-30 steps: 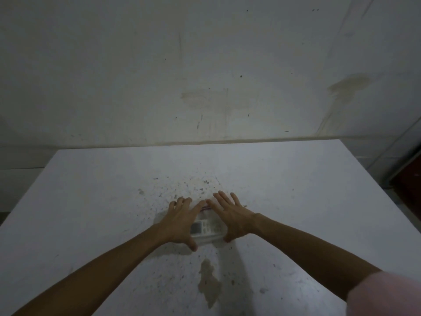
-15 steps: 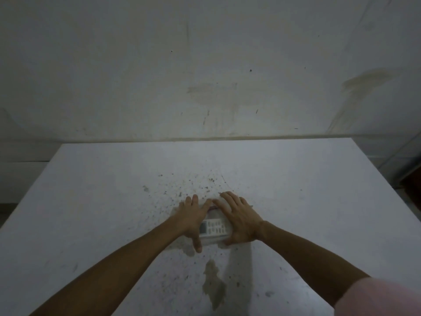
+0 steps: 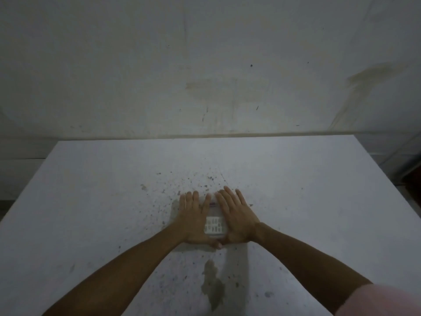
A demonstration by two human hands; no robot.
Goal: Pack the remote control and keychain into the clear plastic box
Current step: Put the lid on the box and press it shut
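The clear plastic box (image 3: pixel 215 235) lies on the white table (image 3: pixel 307 201), near the middle. A white remote control (image 3: pixel 214 224) with rows of buttons shows through its lid. At the box's far end a small reddish thing (image 3: pixel 212 204) shows between my fingers; I cannot tell whether it is the keychain. My left hand (image 3: pixel 193 218) lies flat on the box's left half, fingers straight. My right hand (image 3: pixel 237 217) lies flat on the right half. Both thumbs meet at the box's near edge. Most of the box is hidden under my palms.
Dark specks are scattered on the table around and beyond the box. A brownish stain (image 3: pixel 213 283) sits on the table just in front of my hands. A stained wall (image 3: pixel 205 76) rises behind the far table edge. The floor drops off at the right.
Both hands have closed in over the box, covering more of the lid. The thumbs have come together at its near edge. The box stays in place.
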